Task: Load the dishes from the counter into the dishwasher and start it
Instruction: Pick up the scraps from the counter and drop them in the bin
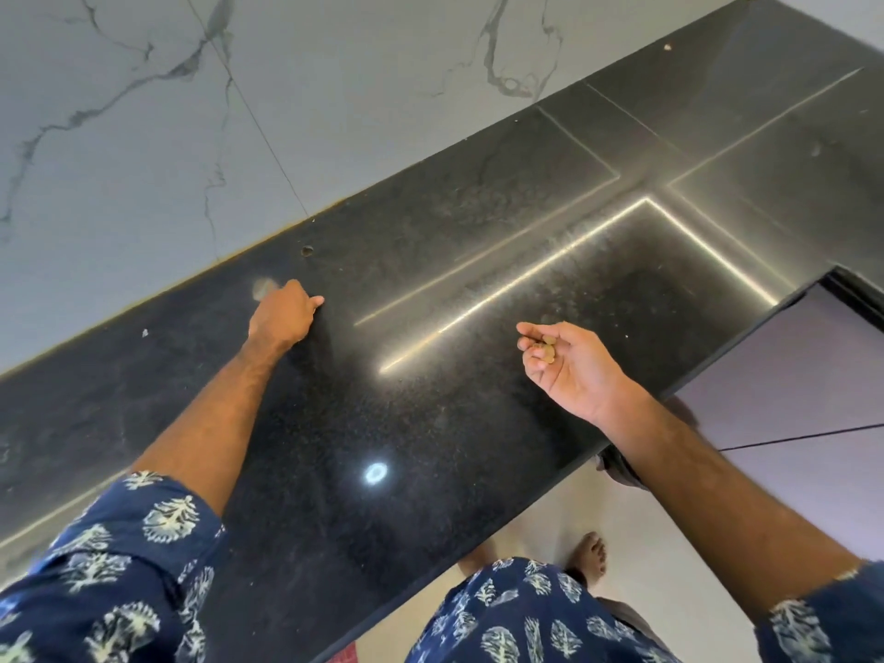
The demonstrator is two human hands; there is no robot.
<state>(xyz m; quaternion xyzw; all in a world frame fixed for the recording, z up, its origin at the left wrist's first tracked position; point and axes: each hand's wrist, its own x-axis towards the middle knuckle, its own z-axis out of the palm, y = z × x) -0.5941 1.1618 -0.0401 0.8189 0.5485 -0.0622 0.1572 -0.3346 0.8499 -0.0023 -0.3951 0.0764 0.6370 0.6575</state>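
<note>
Black surface [430,423] below marble wall [143,112], small hole [306,251] near back edge, my left grip [282,315] curled, pressed together beside it, my right grip [569,366] cupping small brownish bits [545,349] near front edge, no dishes seen.

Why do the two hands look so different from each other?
The left hand is turned knuckles up, fingers curled, down near the black counter close to the wall; whether it holds anything is hidden. The right hand is turned palm up above the counter's front part, cupping a few small brownish bits. The left reaches farther away than the right. Both arms are bare below blue patterned sleeves.
</note>
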